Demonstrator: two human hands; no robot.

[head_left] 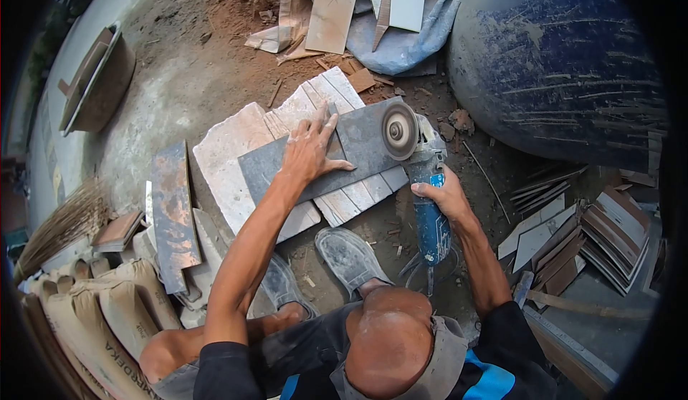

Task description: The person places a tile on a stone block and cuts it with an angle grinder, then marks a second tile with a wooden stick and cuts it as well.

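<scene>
My right hand [448, 198] is wrapped round the blue body of an angle grinder [434, 221]. The grinder's round disc [399, 132] is at the right end of a dark grey tile [369, 131], overlapping its edge in this view. My left hand [309, 146] lies on the same tile with fingers spread, thumb pointing right. A narrow dark strip [333, 135] runs across the tile beside those fingers. Under the tile are pale, dusty slabs [226, 146] with several straight cut lines [347, 203] in them.
Dusty shoes [347, 257] stand close below the slabs. A large blue drum [559, 70] lies at upper right, with stacked tiles [616, 232] below it. Paper sacks [100, 321] and a straw broom [61, 221] are at left; a basin [104, 88] stands farther up. A hammer [573, 302] lies at right.
</scene>
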